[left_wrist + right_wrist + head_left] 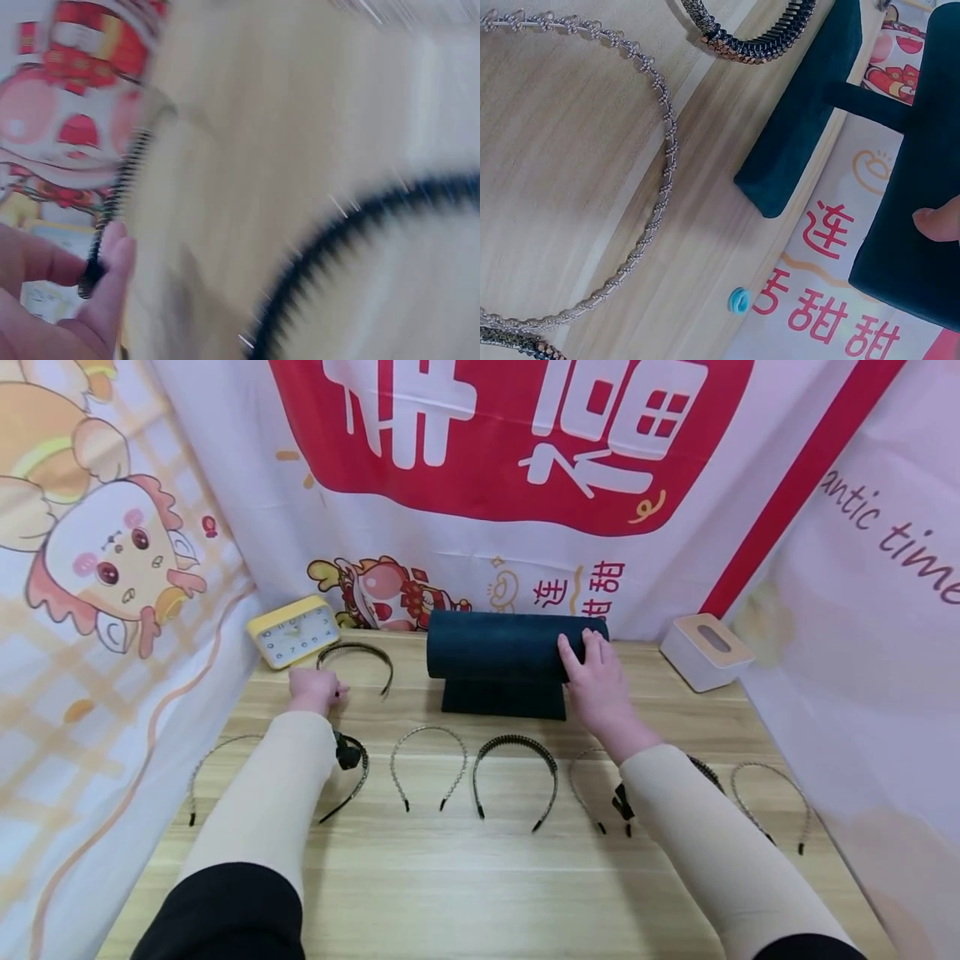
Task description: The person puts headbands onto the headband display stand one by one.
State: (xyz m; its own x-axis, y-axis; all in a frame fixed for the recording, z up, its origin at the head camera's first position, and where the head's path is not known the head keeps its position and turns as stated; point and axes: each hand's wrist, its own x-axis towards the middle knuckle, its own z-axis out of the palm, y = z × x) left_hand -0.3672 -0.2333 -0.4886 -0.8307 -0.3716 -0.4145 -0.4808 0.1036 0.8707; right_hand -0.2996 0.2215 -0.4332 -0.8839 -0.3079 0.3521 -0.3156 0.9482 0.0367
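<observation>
Toward the back left, my left hand pinches one end of a dark headband between thumb and fingers. In the left wrist view the ridged band rises from the fingertips. My right hand rests on the right end of a dark green velvet roll stand, fingers spread over its top. From the right wrist camera, only a thumb shows against the roll. No headband shows on the roll.
Several headbands lie in a row, including a beaded one and a black one. A yellow clock stands back left, a tissue box back right. A small teal ring lies near the back edge. Printed cloth walls enclose the table.
</observation>
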